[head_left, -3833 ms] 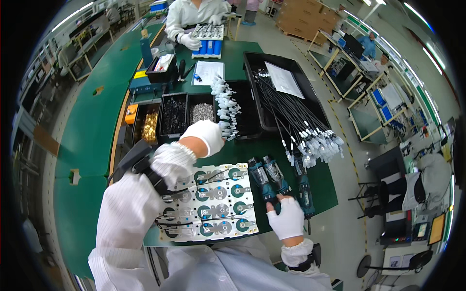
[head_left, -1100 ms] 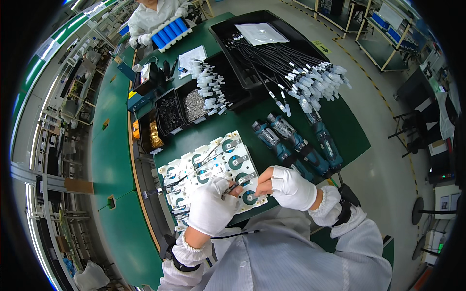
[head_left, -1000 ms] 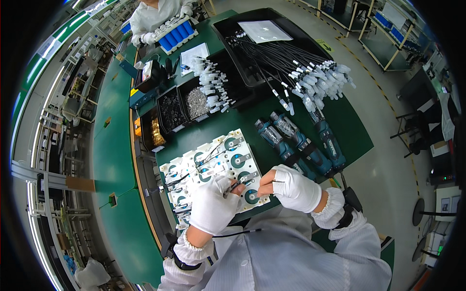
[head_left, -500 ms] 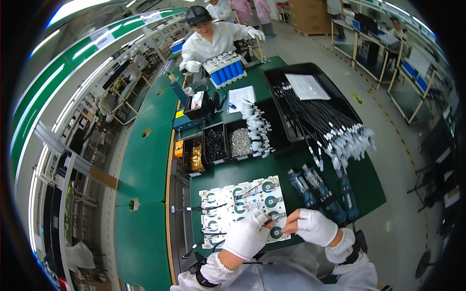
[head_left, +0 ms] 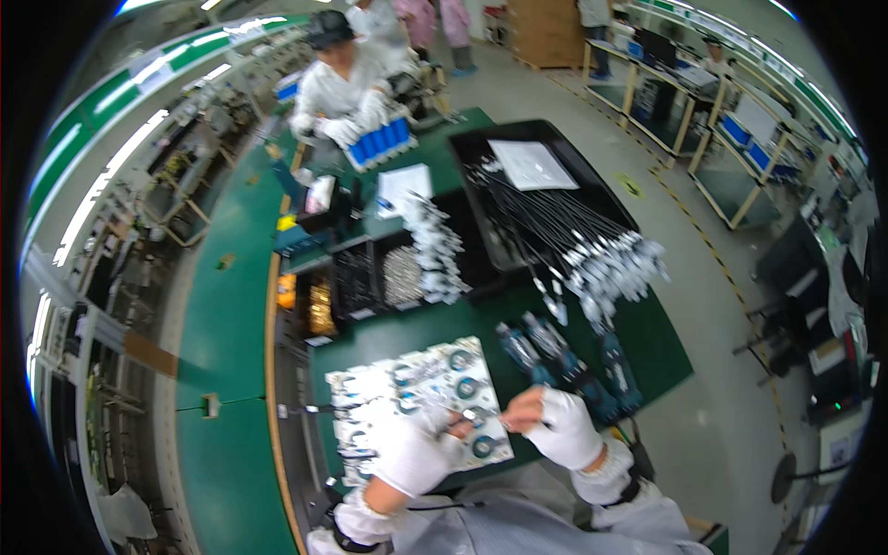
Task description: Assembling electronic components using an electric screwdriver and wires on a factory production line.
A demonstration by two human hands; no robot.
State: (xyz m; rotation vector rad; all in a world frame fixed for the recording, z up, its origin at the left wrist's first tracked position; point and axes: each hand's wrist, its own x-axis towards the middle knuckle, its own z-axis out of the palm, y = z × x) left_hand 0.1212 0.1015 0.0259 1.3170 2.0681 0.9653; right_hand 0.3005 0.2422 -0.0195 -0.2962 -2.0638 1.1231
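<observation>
Both hands wear white gloves and meet over the near edge of a white board [head_left: 375, 393] that carries several round blue-and-black parts. My left hand [head_left: 412, 453] has its fingers closed over the board's near right corner, pinching one end of a thin wire-like piece [head_left: 479, 422]. From the right, my right hand [head_left: 560, 427] pinches the other end. The piece is too small to make out in detail. Three blue-and-black power screwdrivers [head_left: 560, 359] lie on the green mat just right of the board.
Black bins of gold [head_left: 320, 310], dark [head_left: 353, 277] and silver [head_left: 401, 275] small parts stand behind the board, beside a pile of white connectors [head_left: 437, 248]. A black tray [head_left: 481, 148] of long cables is at back right. A co-worker [head_left: 344, 88] handles a blue rack [head_left: 379, 144].
3.8 s ago my left hand reached to the bins and my right lay by the screwdrivers. Over the last second both hands stay together over the board's near edge; the view tilts up.
</observation>
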